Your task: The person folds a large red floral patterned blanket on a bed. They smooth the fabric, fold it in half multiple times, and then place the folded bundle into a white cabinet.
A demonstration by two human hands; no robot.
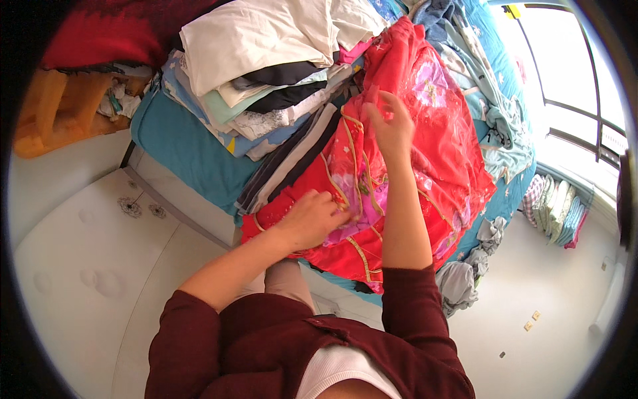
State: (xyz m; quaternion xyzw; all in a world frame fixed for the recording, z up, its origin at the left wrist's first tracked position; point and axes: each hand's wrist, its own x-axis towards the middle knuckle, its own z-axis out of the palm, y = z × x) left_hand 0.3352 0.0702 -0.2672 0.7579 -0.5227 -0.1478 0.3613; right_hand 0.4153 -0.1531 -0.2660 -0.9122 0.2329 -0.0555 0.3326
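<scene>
A large red cloth [443,164] with purple floral patches, white stars and gold braid trim lies spread in loose folds over the edge of a bed. My left hand [314,219] rests at its lower left part, fingers bent around a gold-trimmed fold. Higher up, my right hand [391,122] is over the cloth's upper middle, thumb and fingers curved and apart. My right forearm covers a strip of the cloth. Left of the cloth lies a folded dark striped textile [294,159], partly under it.
A tall stack of folded clothes [259,50] stands on the teal bed sheet [189,144]. Rumpled light blue clothes [503,119] lie at the right, and grey cloth [458,284] hangs at the bed's edge. Folded textiles [558,209] stand below the window. A wooden shelf [65,109] is at left.
</scene>
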